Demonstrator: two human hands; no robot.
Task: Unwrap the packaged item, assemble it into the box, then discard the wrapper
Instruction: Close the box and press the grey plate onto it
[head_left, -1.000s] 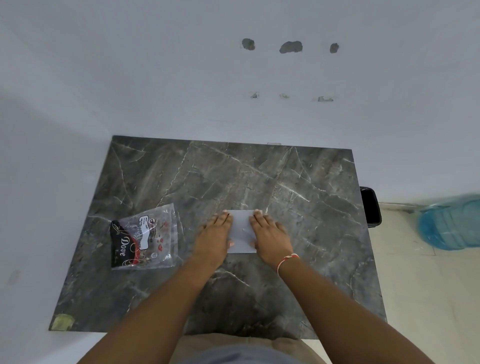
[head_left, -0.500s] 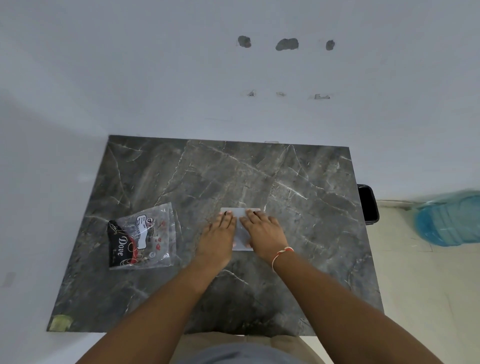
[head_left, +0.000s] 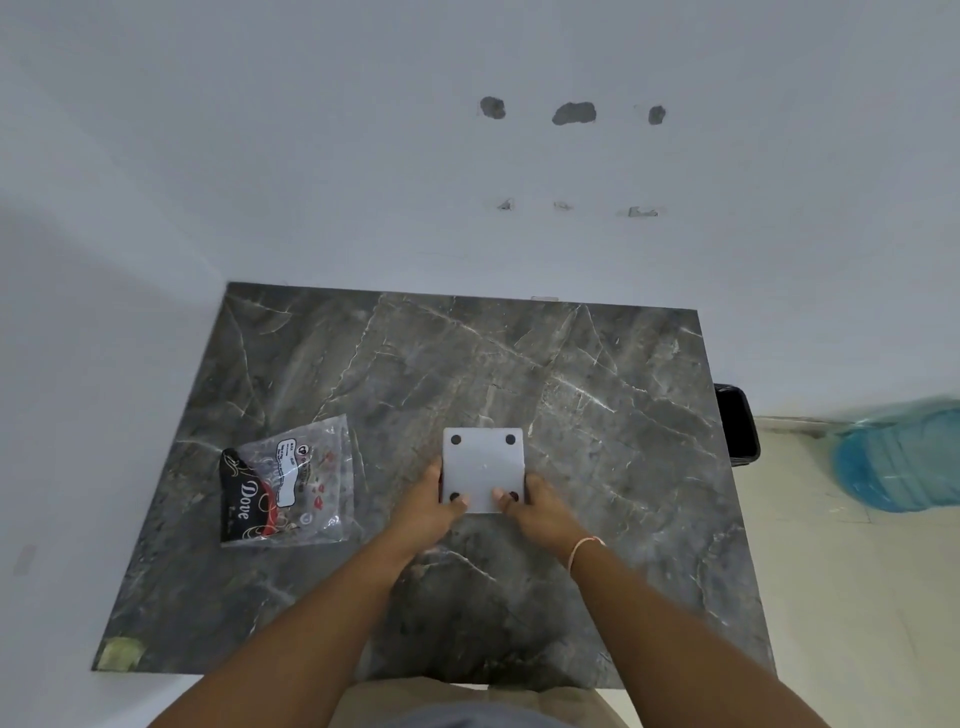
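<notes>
With your left hand (head_left: 427, 503) and right hand (head_left: 540, 506) pinching the near corners of the white box (head_left: 483, 470), just right of the wrapped packet (head_left: 288, 483), you risk tipping it, because its far edge is unsupported.

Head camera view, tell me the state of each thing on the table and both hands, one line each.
White box: closed, four dark dots up, held at near corners.
Dove packet: flat on table, untouched, looks sealed.
Left hand: gripping box's left corner.
Right hand: gripping box's right corner.
</notes>
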